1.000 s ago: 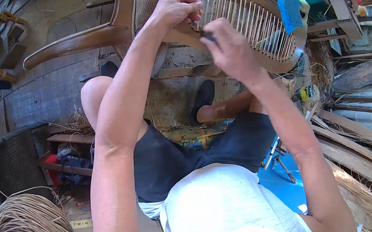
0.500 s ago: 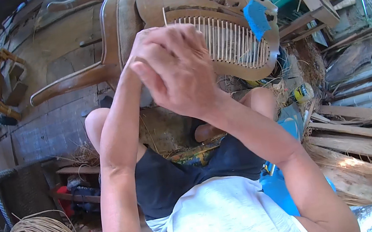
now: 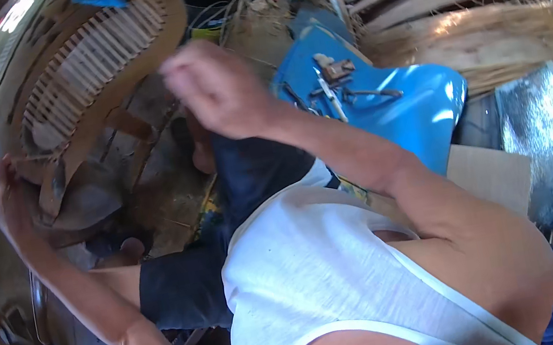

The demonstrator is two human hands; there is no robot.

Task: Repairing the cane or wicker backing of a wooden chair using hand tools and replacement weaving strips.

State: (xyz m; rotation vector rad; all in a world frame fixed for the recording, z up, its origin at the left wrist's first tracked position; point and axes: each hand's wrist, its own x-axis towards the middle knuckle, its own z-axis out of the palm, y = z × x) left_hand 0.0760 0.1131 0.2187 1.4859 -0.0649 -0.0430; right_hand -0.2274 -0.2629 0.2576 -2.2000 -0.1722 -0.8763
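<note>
Wooden chair back (image 3: 122, 78) I see: left hand (image 3: 4, 192) near its lower-left edge, blurred right hand (image 3: 219, 94) near its right edge with curled fingers; whether either pinches something, I cannot tell.

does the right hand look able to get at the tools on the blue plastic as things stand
Probably yes: the right hand looks raised, left of the tools on the blue plastic surface, with nothing visible between them. The hand is blurred, so whether it holds anything is unclear.
</note>
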